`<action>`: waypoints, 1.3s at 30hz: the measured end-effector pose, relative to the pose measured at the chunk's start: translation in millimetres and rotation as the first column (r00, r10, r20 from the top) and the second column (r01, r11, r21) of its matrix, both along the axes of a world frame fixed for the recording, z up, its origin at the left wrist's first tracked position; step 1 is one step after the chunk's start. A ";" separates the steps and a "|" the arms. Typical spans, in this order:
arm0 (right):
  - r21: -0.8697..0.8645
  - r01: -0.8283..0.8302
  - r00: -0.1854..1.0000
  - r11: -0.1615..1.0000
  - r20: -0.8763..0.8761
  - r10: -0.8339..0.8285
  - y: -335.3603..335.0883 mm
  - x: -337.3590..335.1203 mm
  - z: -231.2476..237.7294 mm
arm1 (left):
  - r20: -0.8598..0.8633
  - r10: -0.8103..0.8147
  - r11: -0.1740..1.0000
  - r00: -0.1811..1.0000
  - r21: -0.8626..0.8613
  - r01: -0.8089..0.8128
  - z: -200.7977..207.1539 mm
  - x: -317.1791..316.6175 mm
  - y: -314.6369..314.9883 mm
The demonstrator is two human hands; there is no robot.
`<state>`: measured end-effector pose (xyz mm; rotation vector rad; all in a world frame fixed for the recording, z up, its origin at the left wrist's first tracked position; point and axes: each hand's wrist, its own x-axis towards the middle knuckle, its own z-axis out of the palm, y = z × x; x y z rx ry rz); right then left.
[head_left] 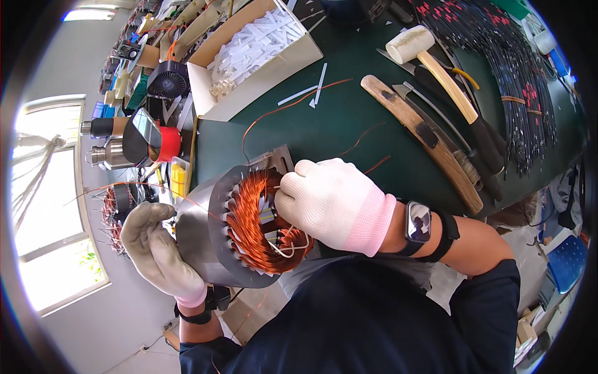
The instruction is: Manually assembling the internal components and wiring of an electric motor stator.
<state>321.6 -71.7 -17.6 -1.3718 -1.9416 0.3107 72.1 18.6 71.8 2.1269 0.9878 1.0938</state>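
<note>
A motor stator (202,227), a grey metal cylinder with orange copper windings (248,215) at its right end, lies at the near edge of the green table. My left hand (152,249), in a whitish glove, cups its left end with bent fingers, palm side against the metal. At the open bore is my right hand (330,196), gloved in white with a pink cuff. Its fingers are closed by the upper windings; what they pinch is hidden. A white cord (289,250) loops over the lower coils. Pale slot liners ring the windings, and loose copper wires (274,112) trail outward.
A cardboard box (208,93) of white strips stands at the back left. A wooden bar (423,140), a mallet (411,43) and other tools lie to the right, before bundled black wires (523,106). Bottles (109,154) and a red tape roll (168,143) stand left.
</note>
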 end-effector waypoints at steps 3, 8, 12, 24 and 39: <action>0.008 -0.023 1.000 1.000 -0.019 0.023 2.0 2.1 -3.2 | -0.023 0.010 1.000 1.000 -0.017 -0.011 0.3 -1.0 -0.1; -0.015 -0.047 0.999 0.999 -0.027 0.046 6.6 0.1 -6.0 | -0.025 0.003 0.999 1.000 -0.042 -0.004 0.5 -0.6 -1.7; -0.039 -0.099 0.994 0.994 -0.058 0.097 9.7 -2.9 -4.5 | 0.001 -0.055 0.998 0.998 -0.035 0.055 -0.3 -1.5 -1.9; -0.136 0.007 0.987 0.991 -0.159 -0.028 1.6 -3.9 -6.7 | -0.053 0.066 0.997 0.996 0.044 -0.064 -0.3 11.8 -2.8; 0.036 0.082 0.991 0.996 -0.107 -0.078 -20.3 3.1 -9.7 | -0.124 0.073 0.997 0.990 0.019 -0.071 4.9 11.6 -0.9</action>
